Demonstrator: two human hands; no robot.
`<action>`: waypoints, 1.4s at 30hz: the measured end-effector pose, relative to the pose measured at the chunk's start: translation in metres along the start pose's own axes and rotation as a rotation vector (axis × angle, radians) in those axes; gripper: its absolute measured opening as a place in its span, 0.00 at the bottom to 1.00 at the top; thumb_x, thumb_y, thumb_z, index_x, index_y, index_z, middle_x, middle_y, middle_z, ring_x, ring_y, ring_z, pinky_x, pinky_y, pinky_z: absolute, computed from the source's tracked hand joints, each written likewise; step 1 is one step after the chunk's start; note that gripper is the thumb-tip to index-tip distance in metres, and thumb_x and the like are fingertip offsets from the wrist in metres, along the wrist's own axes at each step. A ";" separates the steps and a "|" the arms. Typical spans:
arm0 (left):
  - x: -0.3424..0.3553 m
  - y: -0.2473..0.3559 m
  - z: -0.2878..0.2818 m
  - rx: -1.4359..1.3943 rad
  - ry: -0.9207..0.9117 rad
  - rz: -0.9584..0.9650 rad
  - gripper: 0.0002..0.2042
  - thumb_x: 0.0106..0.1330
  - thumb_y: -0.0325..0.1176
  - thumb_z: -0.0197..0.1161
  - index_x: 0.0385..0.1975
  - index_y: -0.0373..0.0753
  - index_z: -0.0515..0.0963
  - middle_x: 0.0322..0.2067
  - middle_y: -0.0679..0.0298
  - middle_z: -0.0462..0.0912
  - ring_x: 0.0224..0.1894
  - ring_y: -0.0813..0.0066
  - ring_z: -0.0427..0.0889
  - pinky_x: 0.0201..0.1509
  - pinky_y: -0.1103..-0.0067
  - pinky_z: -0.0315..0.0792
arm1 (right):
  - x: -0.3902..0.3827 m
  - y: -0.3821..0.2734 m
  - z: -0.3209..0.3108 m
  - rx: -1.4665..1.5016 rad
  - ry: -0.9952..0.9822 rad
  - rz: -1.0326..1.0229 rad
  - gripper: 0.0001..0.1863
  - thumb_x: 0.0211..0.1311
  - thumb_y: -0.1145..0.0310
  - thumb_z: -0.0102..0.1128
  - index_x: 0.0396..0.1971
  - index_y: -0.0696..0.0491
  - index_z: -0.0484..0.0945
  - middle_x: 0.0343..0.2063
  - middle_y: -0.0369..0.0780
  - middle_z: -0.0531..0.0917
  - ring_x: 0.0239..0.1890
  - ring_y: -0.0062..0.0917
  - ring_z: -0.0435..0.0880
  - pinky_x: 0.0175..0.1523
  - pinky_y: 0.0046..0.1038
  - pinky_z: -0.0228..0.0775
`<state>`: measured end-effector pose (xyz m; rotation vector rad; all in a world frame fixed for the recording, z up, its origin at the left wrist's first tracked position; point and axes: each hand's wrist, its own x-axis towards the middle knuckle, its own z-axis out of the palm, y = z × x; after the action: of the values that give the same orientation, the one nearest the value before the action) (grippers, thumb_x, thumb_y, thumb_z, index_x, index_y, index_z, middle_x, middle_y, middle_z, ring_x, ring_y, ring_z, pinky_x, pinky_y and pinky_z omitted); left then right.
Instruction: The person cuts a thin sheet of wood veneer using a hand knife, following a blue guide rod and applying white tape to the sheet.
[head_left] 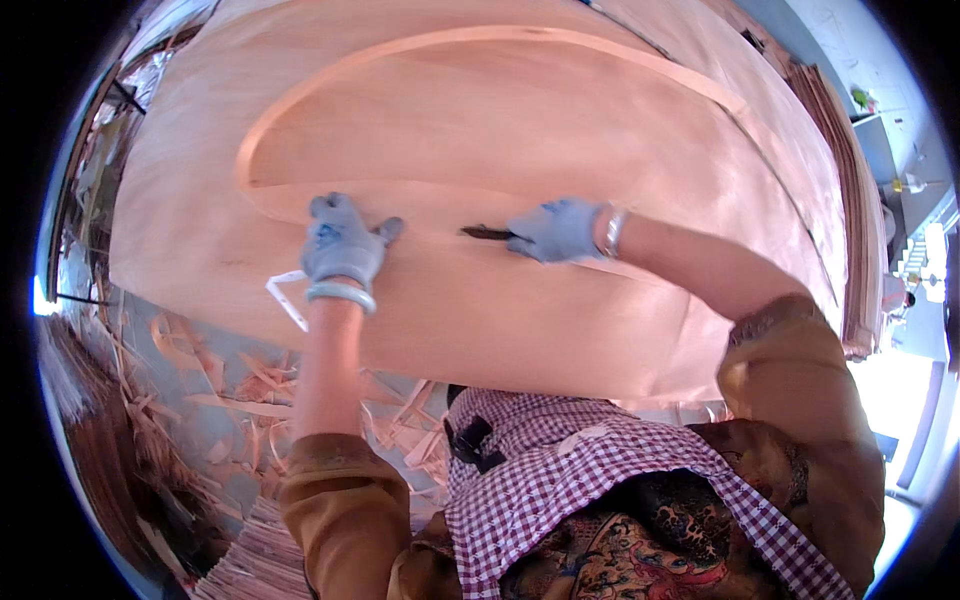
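Observation:
A broad sheet of pinkish wood veneer (500, 330) lies in front of me. My left hand (342, 242), in a blue-grey glove, presses on it with the thumb spread to the side and nothing visibly held. To its right, my gloved right hand (562, 230) is closed around a dark knife (485, 232), whose tip points left toward my left thumb. A cut or sheet edge runs along the veneer near both hands. Beyond them a narrow veneer strip (470, 36) arches across the sheet. An angular white piece (284, 298) shows beside my left wrist.
A long thin dark rod (775, 170) lies across the sheet's right side. Stacked veneer (838, 170) stands at the right edge. Veneer scraps (265, 400) litter the floor at the lower left, near bundled strips (265, 550). Another person (897, 297) is far off at the right.

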<state>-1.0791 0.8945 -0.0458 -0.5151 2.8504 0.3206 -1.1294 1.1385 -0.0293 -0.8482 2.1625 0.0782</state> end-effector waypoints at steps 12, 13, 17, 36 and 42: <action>0.005 -0.003 0.016 0.109 0.030 -0.144 0.35 0.55 0.52 0.64 0.55 0.35 0.62 0.57 0.50 0.61 0.53 0.50 0.73 0.53 0.63 0.71 | -0.100 0.073 0.081 -0.028 0.131 0.023 0.12 0.64 0.61 0.43 0.38 0.52 0.72 0.29 0.45 0.82 0.31 0.40 0.82 0.35 0.40 0.71; 0.002 -0.002 0.018 0.115 0.086 -0.139 0.33 0.56 0.51 0.63 0.55 0.35 0.63 0.56 0.50 0.62 0.53 0.50 0.73 0.52 0.63 0.71 | -0.113 0.080 0.086 -0.028 0.105 0.035 0.12 0.64 0.61 0.43 0.38 0.52 0.71 0.29 0.44 0.82 0.31 0.41 0.82 0.35 0.40 0.70; -0.028 0.026 0.043 0.213 0.365 0.070 0.24 0.59 0.46 0.60 0.52 0.40 0.67 0.53 0.55 0.67 0.49 0.54 0.75 0.47 0.63 0.73 | -0.120 0.092 0.097 -0.005 0.153 -0.020 0.14 0.65 0.60 0.42 0.41 0.52 0.72 0.30 0.45 0.82 0.31 0.41 0.82 0.35 0.40 0.71; -0.120 0.187 0.080 -0.014 0.135 0.179 0.26 0.57 0.46 0.63 0.56 0.46 0.69 0.50 0.63 0.70 0.47 0.59 0.75 0.40 0.64 0.74 | -0.211 0.181 0.153 -0.033 0.118 0.063 0.13 0.66 0.58 0.42 0.39 0.51 0.69 0.23 0.44 0.81 0.28 0.41 0.81 0.32 0.41 0.69; -0.118 0.189 0.081 -0.002 0.146 0.205 0.26 0.57 0.45 0.63 0.56 0.44 0.69 0.52 0.61 0.69 0.48 0.57 0.75 0.42 0.64 0.73 | -0.237 0.206 0.168 -0.092 0.009 0.148 0.13 0.66 0.57 0.43 0.40 0.50 0.68 0.20 0.41 0.80 0.24 0.39 0.81 0.29 0.38 0.69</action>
<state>-1.0253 1.1248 -0.0598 -0.2559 3.0519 0.3329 -1.0328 1.4811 -0.0223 -0.7400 2.2418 0.2499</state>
